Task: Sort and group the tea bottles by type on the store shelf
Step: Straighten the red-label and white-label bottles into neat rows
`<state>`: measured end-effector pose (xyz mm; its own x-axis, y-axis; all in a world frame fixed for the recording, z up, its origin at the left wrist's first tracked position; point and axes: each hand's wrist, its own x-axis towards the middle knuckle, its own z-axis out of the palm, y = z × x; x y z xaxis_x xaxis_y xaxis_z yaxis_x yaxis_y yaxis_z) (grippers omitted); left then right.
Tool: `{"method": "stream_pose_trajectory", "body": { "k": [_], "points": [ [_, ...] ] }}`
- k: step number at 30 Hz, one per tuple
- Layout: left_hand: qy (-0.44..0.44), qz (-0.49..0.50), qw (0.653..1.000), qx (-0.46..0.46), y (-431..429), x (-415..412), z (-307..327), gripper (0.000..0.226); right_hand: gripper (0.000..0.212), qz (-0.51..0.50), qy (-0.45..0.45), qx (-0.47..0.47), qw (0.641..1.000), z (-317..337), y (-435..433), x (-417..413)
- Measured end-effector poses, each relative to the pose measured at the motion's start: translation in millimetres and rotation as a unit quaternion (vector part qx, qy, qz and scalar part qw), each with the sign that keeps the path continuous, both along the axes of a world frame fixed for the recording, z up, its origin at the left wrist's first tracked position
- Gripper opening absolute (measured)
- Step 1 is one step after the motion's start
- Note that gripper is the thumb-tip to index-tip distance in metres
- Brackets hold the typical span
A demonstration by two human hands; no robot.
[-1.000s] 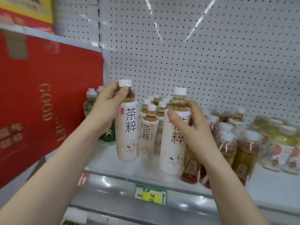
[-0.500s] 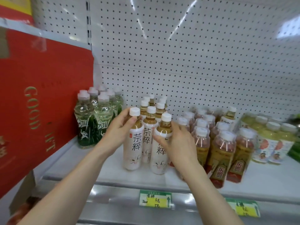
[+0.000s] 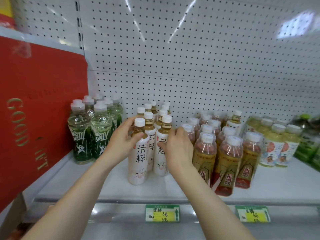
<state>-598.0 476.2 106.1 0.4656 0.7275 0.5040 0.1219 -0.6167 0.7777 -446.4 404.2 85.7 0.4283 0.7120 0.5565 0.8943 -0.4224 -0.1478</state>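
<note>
Two white-labelled tea bottles stand at the front of a white-label group on the shelf (image 3: 173, 189). My left hand (image 3: 121, 144) wraps the neck and shoulder of the front left white bottle (image 3: 138, 163). My right hand (image 3: 178, 149) grips the front right white bottle (image 3: 161, 135) at its upper label. Both bottles stand upright on the shelf. More white-labelled bottles (image 3: 149, 118) line up behind them. One white-labelled bottle (image 3: 234, 121) stands apart, behind the amber bottles to the right.
Green-labelled bottles (image 3: 83, 141) stand at the left beside a red gift box (image 3: 34, 118). Amber bottles with red-gold labels (image 3: 226, 161) fill the right middle, pale yellow bottles (image 3: 277, 146) further right, dark green ones (image 3: 310, 148) at the edge. Price tags (image 3: 161, 213) hang below.
Both hands have lowered the two white bottles from mid-air onto the shelf front. The view has pulled back and shifted right, showing the green bottles.
</note>
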Motion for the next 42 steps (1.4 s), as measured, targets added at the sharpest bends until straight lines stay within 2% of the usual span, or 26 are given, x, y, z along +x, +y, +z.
{"method": "stream_pose_trajectory", "body": {
  "k": [3,5,8,10,13,15,19,21,25,30,33,36,40,42],
  "points": [
    [0.006,0.012,1.0,0.021,-2,-2,0,0.061,0.056,0.006,-0.032,0.0,0.999,-1,-3,1],
    [0.044,0.057,0.995,0.073,-3,-1,-4,0.065,0.051,0.022,-0.049,0.014,0.998,3,-13,2],
    [0.077,0.16,0.963,0.204,-11,4,-4,0.067,0.04,0.061,-0.078,0.152,0.983,14,-41,15],
    [0.043,0.16,0.952,0.259,-22,17,2,0.059,0.035,0.06,-0.096,0.238,0.965,23,-64,43],
    [0.029,0.109,0.954,0.279,-43,51,7,0.051,0.034,0.023,-0.031,0.265,0.963,35,-97,110],
    [0.048,0.058,0.959,0.275,-59,79,6,0.048,0.036,-0.005,0.049,0.259,0.965,40,-114,164],
    [0.107,-0.01,0.946,0.306,-86,141,-2,0.046,0.044,-0.039,0.204,0.208,0.956,38,-119,259],
    [0.132,-0.003,0.944,0.301,-95,167,-6,0.051,0.054,-0.022,0.26,0.155,0.953,31,-106,291],
    [0.148,0.079,0.942,0.29,-101,190,-14,0.051,0.079,0.039,0.35,0.077,0.933,17,-69,327],
    [0.14,0.124,0.948,0.259,-107,191,-20,0.044,0.072,0.116,0.377,0.08,0.916,-2,-38,345],
    [0.115,0.134,0.953,0.246,-113,191,-21,0.039,0.067,0.114,0.332,0.063,0.934,-5,-46,346],
    [0.088,0.14,0.959,0.229,-116,196,-19,0.031,0.061,0.104,0.282,0.063,0.952,-9,-82,342],
    [0.071,0.14,0.959,0.236,-115,198,-20,0.029,0.076,0.074,0.272,0.067,0.957,-15,-147,341],
    [0.069,0.137,0.959,0.24,-113,198,-21,0.032,0.076,0.06,0.279,0.076,0.955,-17,-174,338]
  ]
}}
